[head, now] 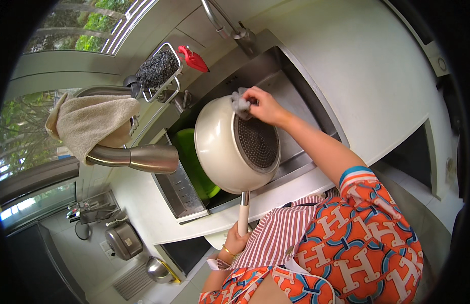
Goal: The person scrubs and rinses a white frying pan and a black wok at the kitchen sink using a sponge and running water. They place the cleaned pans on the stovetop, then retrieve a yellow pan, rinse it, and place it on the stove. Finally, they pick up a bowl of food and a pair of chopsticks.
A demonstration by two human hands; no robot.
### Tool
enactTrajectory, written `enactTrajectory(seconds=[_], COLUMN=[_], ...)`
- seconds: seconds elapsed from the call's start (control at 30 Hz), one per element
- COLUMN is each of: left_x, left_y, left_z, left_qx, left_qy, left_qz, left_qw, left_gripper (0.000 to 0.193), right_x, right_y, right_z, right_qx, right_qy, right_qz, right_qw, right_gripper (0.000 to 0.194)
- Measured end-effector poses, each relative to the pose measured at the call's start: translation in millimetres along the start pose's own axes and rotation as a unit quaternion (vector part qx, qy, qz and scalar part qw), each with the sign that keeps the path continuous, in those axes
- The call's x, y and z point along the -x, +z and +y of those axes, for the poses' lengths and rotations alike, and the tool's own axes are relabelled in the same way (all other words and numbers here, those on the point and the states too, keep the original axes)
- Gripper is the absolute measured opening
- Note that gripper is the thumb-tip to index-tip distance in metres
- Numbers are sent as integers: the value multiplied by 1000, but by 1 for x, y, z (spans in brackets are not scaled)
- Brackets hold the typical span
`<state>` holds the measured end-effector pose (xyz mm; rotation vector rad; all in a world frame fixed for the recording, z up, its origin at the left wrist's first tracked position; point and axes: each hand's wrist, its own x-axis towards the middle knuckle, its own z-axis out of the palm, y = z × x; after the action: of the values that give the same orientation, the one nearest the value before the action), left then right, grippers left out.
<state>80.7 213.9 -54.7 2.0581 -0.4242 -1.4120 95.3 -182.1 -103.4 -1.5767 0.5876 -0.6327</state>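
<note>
A cream saucepan [216,140] is tilted over the stainless steel sink [299,110], its dark dotted base facing up and to the right. Low in the view, my left hand [235,241] grips the pan's handle [243,216]. My right hand [263,106] pinches a grey cloth [240,102] against the upper edge of the pan's base. Behind the pan, a green basin [191,152] lies partly hidden in the sink.
A chrome faucet [244,36] stands at the sink's back edge. On the left, a beige towel [90,121] drapes over a brushed metal spout [153,157]. A wire rack [176,85] holds a dark scourer [157,68], beside a red item [193,59]. White counter [356,68] borders the sink.
</note>
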Motion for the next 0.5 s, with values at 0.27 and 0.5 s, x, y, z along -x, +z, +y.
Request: enactTrajectory(seconds=[0.27, 0.5], left_x=[1, -4], left_y=[2, 6], left_z=[-6, 2], left_qx=[4, -9], left_qy=[2, 22], left_qz=[2, 13], left_qw=[1000, 1000], left_gripper=[33, 34], right_x=[16, -18], right_y=[18, 9], right_z=[-17, -10], right_qx=[75, 134], right_qy=[-246, -225], right_qz=[-29, -10], right_qw=[966, 965], right_gripper=[18, 13])
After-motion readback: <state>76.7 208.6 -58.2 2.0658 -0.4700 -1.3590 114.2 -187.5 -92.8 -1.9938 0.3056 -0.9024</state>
